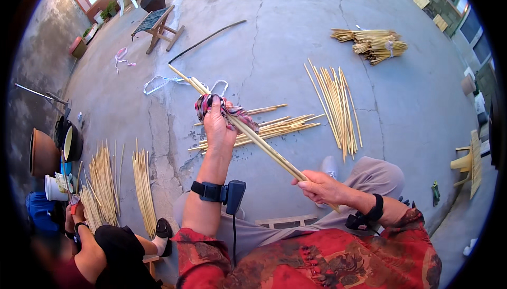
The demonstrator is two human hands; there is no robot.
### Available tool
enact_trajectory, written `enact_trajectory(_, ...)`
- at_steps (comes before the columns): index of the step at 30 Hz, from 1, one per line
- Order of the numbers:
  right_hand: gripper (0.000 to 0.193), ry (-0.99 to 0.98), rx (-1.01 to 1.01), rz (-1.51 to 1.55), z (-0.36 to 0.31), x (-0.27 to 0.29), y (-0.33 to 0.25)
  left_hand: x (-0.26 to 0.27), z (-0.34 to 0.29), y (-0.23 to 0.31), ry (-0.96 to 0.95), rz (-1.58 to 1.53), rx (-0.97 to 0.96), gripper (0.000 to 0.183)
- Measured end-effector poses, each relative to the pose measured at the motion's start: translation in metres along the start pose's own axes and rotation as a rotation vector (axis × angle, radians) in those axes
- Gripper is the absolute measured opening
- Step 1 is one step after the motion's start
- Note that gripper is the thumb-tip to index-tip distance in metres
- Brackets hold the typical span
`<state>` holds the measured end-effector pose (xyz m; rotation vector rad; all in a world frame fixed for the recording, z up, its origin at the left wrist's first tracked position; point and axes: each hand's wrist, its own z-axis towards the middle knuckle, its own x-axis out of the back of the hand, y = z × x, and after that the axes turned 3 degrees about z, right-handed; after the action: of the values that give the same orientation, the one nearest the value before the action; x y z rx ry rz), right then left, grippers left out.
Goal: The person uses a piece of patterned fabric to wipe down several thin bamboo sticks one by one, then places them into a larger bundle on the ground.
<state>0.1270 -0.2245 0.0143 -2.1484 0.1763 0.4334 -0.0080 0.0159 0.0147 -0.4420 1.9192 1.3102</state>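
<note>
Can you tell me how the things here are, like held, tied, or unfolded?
Long, pale, slender sticks: held slantwise
Pink-and-black patterned cloth: bunched on these sticks
Left grip: closed on the cloth
Right grip: closed on the held sticks
Thick straw-coloured stick bundle: tied, lying down
Wooden folding stool with dark fabric seat: unfolded
Thin, dark, crooked stick: on the ground

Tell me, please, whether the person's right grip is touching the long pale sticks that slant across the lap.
Touching. The head view shows the right grip closed around the long pale sticks near their lower end, with no gap.
</note>
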Motion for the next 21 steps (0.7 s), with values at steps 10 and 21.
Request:
enact_trajectory(10,0.021,0.394,0.051,-0.876,-0.134,0.016,0.036,0.068,0.052,0.052,0.248,-0.218,-0.247,0.021)
enact_trajectory(21,0.023,0.458,0.146,-0.029,-0.135,0.025,0.012,0.018,0.016,0.048,0.368,-0.219,-0.229,0.054)
